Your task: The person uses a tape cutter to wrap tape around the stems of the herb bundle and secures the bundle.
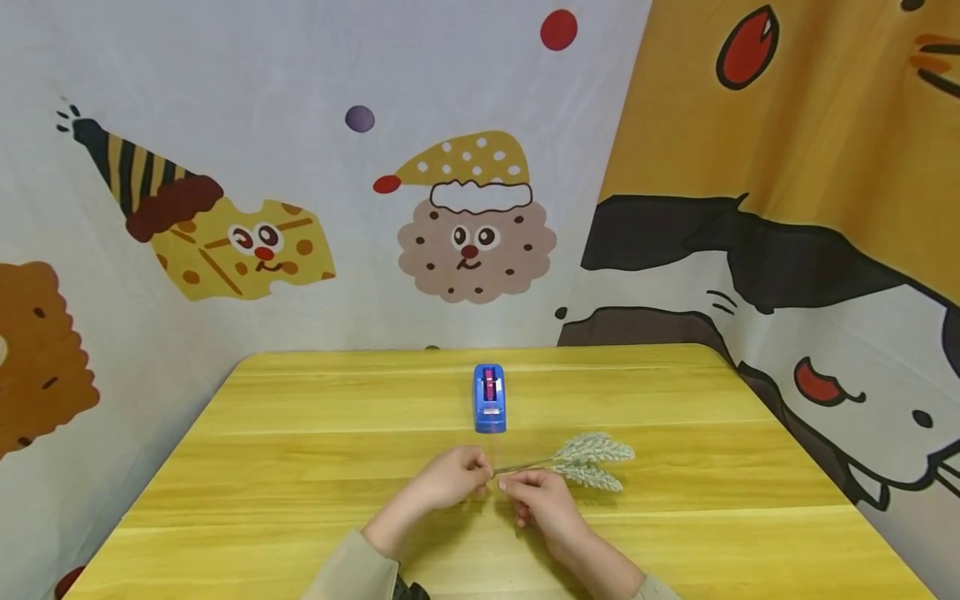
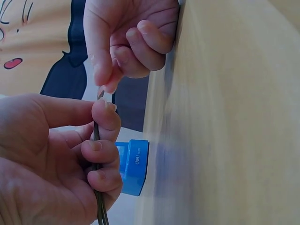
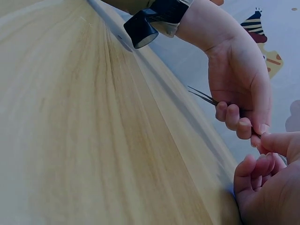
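Pale green, wheat-like sprigs [image 1: 592, 454] extend to the right from my hands, above the table. My left hand [image 1: 453, 477] grips their thin dark stems [image 2: 97, 133], with the fingers curled round them. In the right wrist view, the stem tails [image 3: 201, 96] stick out past the left fingers. My right hand [image 1: 543, 500] pinches at the stems with thumb and forefinger, right beside the left fingertips. Its other fingers [image 2: 147, 51] are curled in. A small light bit shows at this pinch; I cannot tell what it is.
A blue tape dispenser [image 1: 490, 417] with a pink core stands on the wooden table [image 1: 337, 408], just beyond the hands. Cartoon-printed cloth [image 1: 300, 100] hangs behind the table and along its sides. A black wrist device [image 3: 150, 23] sits on the left wrist.
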The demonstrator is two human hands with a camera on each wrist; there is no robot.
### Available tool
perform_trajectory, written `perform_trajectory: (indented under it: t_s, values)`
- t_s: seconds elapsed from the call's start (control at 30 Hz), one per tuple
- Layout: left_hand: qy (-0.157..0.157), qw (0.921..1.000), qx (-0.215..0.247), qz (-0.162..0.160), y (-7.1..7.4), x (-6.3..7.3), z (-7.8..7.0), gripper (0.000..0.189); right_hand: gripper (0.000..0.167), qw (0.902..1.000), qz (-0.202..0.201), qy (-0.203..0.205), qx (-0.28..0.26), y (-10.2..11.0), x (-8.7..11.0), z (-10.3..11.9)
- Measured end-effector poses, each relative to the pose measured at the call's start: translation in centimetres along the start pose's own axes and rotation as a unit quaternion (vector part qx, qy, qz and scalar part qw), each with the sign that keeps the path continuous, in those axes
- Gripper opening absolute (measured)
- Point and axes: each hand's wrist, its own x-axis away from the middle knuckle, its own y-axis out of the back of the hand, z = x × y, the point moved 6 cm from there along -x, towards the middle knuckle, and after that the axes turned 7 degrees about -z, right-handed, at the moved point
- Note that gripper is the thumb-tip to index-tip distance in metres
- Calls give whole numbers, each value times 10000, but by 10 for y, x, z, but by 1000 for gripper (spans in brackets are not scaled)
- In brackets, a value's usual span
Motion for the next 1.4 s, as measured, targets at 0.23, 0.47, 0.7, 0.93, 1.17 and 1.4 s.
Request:
perform_trajectory:
  t_s: [0.23, 0.47, 0.7, 0.93, 1.17, 1.4]
  values:
    - [-8, 10000, 43, 47, 3, 1, 0, 17, 28, 9999, -40, 58, -111, -2, -1, 1]
    - [-125, 9998, 94, 114, 6, -1, -1, 18, 28, 9988, -311, 371, -51, -5, -8, 0]
    - [-162, 9997, 97, 129, 8, 0, -2, 17, 23, 9939, -695, 856, -68, -8, -10, 0]
    - [-54, 9998, 99, 157, 6, 0, 0, 17, 21, 9890, -1031, 1054, -70, -9, -7, 2]
    - [13, 9997, 167, 157, 6, -1, 2, 17, 20, 9869, -1214, 1047, -206, -9, -8, 1]
    - [75, 9996, 193, 199, 5, -2, 3, 17, 27, 9871, -1271, 945, -225, -7, -9, 1]
